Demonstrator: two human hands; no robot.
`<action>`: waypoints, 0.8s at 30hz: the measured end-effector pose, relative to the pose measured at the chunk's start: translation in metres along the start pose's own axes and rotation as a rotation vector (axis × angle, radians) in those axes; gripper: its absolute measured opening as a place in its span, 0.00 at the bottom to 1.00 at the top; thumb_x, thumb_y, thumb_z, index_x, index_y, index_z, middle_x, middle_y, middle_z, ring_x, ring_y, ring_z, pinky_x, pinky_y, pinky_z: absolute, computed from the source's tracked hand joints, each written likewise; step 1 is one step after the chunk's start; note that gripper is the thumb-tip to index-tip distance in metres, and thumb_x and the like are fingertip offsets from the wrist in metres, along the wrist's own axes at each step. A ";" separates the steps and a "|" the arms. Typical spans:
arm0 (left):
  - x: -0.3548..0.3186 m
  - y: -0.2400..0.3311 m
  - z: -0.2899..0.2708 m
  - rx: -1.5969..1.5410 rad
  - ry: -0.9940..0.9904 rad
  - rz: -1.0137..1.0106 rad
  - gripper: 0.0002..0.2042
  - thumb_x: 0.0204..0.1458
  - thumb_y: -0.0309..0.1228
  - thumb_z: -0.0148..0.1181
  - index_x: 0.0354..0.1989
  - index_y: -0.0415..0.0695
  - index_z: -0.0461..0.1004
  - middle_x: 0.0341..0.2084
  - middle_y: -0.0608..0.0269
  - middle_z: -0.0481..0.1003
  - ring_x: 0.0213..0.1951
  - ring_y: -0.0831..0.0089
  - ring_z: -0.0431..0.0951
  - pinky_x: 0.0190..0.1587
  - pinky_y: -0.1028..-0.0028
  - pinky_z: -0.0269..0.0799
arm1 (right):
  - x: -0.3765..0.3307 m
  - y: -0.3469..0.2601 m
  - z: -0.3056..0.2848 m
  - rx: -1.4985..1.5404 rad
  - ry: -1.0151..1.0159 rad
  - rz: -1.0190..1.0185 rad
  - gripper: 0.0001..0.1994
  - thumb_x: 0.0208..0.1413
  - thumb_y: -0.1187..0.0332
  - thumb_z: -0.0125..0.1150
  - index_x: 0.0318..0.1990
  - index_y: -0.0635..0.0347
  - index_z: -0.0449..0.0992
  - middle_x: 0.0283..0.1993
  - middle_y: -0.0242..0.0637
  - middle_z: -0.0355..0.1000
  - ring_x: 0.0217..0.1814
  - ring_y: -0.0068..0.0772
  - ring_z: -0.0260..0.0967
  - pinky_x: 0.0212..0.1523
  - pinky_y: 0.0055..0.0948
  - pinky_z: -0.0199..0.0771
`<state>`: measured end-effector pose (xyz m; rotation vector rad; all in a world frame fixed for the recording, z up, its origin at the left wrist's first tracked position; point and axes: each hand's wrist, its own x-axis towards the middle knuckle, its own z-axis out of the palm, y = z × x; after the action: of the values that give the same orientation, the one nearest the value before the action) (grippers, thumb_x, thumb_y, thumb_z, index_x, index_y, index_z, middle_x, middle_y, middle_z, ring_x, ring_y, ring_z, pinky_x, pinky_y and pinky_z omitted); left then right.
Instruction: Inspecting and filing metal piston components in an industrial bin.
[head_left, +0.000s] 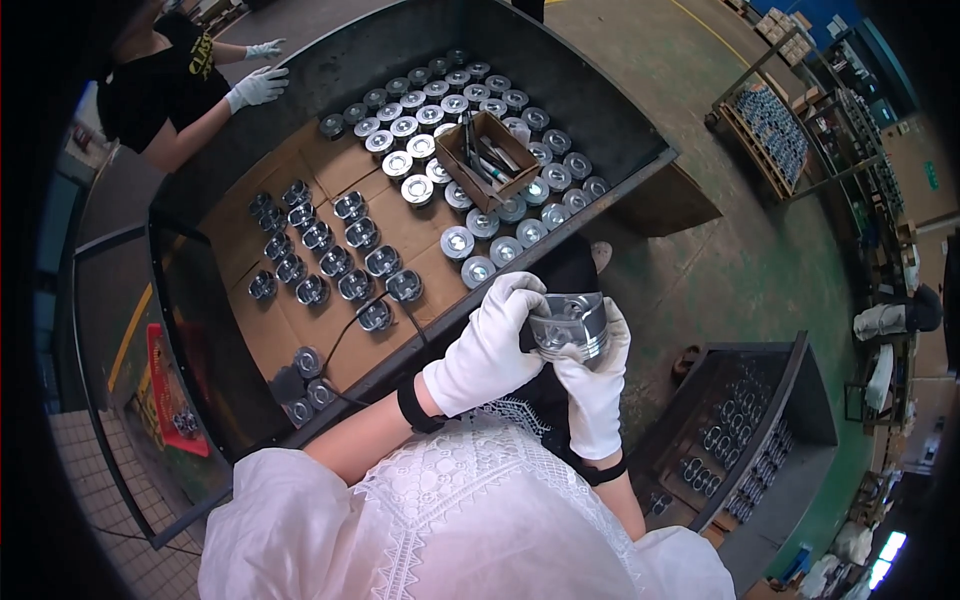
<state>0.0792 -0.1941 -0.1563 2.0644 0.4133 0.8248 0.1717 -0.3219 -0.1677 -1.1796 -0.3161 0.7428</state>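
I hold a shiny metal piston [570, 325] in front of me, over the right edge of a big dark bin [640, 160]. My left hand [490, 345], in a white glove, wraps its left side. My right hand [595, 385], also gloved, grips it from below and the right. Inside the bin, cardboard sheets [400, 225] carry several rows of pistons [330, 255], some upright, some turned over.
A small open cardboard box [487, 158] with tools sits among the pistons. Another person in a black shirt reaches white-gloved hands [258, 85] over the bin's far left corner. A second bin [745, 430] with metal parts stands at my right. A loaded pallet [770, 130] is farther off.
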 end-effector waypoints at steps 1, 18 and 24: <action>-0.001 0.000 0.001 -0.006 -0.014 -0.026 0.24 0.34 0.18 0.72 0.42 0.39 0.68 0.49 0.49 0.70 0.51 0.50 0.75 0.51 0.62 0.74 | 0.000 0.000 0.002 -0.130 0.000 -0.090 0.46 0.47 0.81 0.72 0.73 0.57 0.51 0.65 0.42 0.61 0.65 0.36 0.67 0.64 0.36 0.74; -0.011 -0.021 0.015 0.019 -0.053 -0.210 0.22 0.45 0.15 0.62 0.52 0.39 0.71 0.51 0.49 0.70 0.55 0.51 0.73 0.58 0.61 0.71 | 0.005 0.001 0.011 -0.976 0.263 -0.558 0.53 0.34 0.77 0.79 0.72 0.62 0.54 0.64 0.49 0.57 0.64 0.49 0.63 0.64 0.42 0.68; -0.009 -0.027 0.012 0.001 0.011 -0.148 0.14 0.55 0.16 0.57 0.50 0.37 0.72 0.48 0.49 0.71 0.52 0.56 0.74 0.55 0.64 0.71 | 0.008 0.005 0.008 -1.048 0.328 -0.622 0.53 0.34 0.77 0.79 0.71 0.63 0.54 0.62 0.51 0.57 0.62 0.52 0.63 0.62 0.45 0.68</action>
<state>0.0813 -0.1907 -0.1875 2.0041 0.5650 0.7474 0.1706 -0.3097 -0.1702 -2.0050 -0.7980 -0.2417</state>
